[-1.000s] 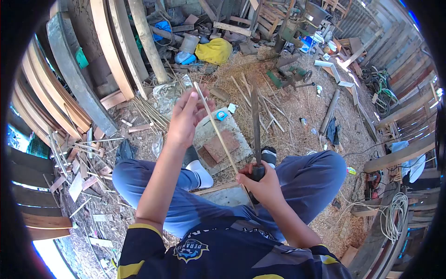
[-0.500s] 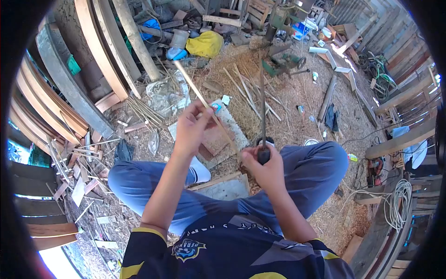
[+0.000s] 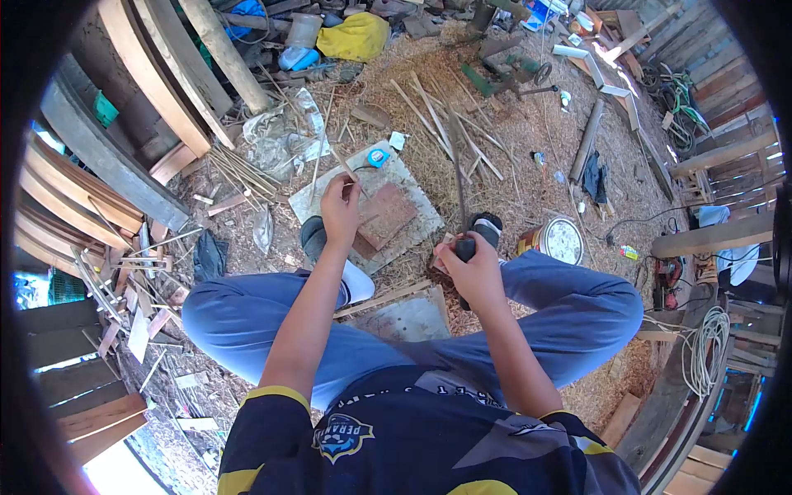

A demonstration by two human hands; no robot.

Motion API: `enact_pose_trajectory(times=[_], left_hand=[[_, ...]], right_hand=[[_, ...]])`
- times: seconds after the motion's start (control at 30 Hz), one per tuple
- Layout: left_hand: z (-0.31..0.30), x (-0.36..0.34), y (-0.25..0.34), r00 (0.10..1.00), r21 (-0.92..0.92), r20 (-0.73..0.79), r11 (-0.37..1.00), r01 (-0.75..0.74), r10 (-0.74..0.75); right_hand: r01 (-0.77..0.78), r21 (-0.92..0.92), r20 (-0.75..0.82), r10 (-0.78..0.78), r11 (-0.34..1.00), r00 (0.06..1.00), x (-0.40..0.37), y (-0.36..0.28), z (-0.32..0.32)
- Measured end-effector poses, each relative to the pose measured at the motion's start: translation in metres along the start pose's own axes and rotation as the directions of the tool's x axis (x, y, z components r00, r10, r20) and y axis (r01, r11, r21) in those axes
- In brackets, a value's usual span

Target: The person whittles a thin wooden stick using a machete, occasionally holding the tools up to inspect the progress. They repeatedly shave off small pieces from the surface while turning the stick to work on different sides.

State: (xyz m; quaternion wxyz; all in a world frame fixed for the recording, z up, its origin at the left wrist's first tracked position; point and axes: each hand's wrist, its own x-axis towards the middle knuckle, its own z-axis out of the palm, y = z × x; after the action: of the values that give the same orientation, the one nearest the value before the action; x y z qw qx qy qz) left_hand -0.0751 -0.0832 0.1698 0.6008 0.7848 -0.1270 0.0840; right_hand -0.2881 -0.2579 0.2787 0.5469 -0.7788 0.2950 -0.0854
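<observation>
indoors, shavings (image 3: 417, 54) beneath the blade (image 3: 459, 165)

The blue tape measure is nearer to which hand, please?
Left. In the image, the left hand is just below-left of the tape measure; the right hand is farther away, below-right.

A dark, yellow-trimmed jersey (image 3: 396, 450) is bearing a crest (image 3: 341, 438); blue-grey trousers (image 3: 573, 309) and a white sock (image 3: 357, 284) are showing.

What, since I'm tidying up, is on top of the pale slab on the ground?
On the pale slab are a blue tape measure and a reddish-brown flat piece. The left hand blocks part of it; what lies there, or under the flat piece, cannot be seen.
</observation>
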Motion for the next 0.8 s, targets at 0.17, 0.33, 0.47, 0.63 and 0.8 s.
enact_pose_trajectory(times=[0.17,0.33,0.47,0.63,0.8], left_hand=[[0.002,0.010,0.000,1.000,0.002,-0.022,1.000,0.006,-0.006],[-0.002,0.011,-0.006,1.000,0.025,-0.026,1.000,0.008,-0.007],[-0.004,0.007,-0.006,0.998,0.095,-0.049,0.995,-0.038,0.043],[-0.005,-0.001,-0.012,0.997,0.105,-0.072,0.994,0.028,-0.021],[-0.009,-0.007,0.003,0.997,0.185,-0.073,0.983,0.009,0.005]], right_hand=[[-0.160,-0.126,0.130,0.176,0.979,0.976,0.032,0.016,0.031],[-0.310,-0.187,0.196,0.345,0.932,0.918,0.057,0.027,0.071],[-0.239,-0.139,0.210,0.264,0.961,0.941,0.071,0.068,0.105],[-0.055,-0.212,0.226,0.103,0.976,0.969,0.078,0.053,0.118],[-0.088,-0.310,0.292,0.183,0.947,0.939,0.089,0.052,0.122]])
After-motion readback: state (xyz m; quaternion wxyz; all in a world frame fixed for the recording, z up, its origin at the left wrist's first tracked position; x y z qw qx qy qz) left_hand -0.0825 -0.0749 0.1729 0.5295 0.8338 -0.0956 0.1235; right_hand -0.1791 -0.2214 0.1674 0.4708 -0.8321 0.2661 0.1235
